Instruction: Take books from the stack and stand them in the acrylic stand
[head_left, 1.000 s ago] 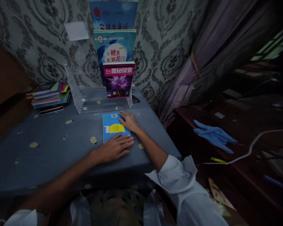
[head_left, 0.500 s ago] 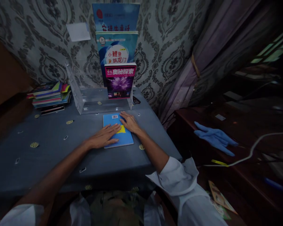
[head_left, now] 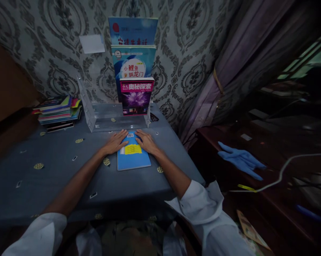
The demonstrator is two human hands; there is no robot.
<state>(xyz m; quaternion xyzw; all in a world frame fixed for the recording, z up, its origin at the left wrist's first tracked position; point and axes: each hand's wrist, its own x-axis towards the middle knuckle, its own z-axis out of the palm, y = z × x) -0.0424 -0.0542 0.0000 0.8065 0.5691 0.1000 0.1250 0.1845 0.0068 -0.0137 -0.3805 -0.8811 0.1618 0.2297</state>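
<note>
A blue book (head_left: 133, 161) lies flat on the table, its barcode and a yellow text patch facing up. On its upper left corner rests my left hand (head_left: 116, 142), fingers stretched out. My right hand (head_left: 147, 142) lies flat over the upper right corner, fingers also extended. Neither hand grips the book. Just beyond stands a clear acrylic rack (head_left: 107, 121). At its right side a purple and pink book (head_left: 137, 99) stands upright, in front of a teal book (head_left: 133, 58) and a taller blue book (head_left: 133, 30).
A stack of books (head_left: 57, 112) sits at the table's back left. Behind the rack's right end are dark glasses (head_left: 154, 117). To the right, a blue glove (head_left: 240, 160) and a white cable (head_left: 283, 174) lie on dark red furniture. A purple curtain (head_left: 203, 96) hangs beside the table.
My left hand has slid up and left from the book's middle to its upper left corner, uncovering the yellow patch. My right hand stays near the upper right corner. The view has shifted slightly.
</note>
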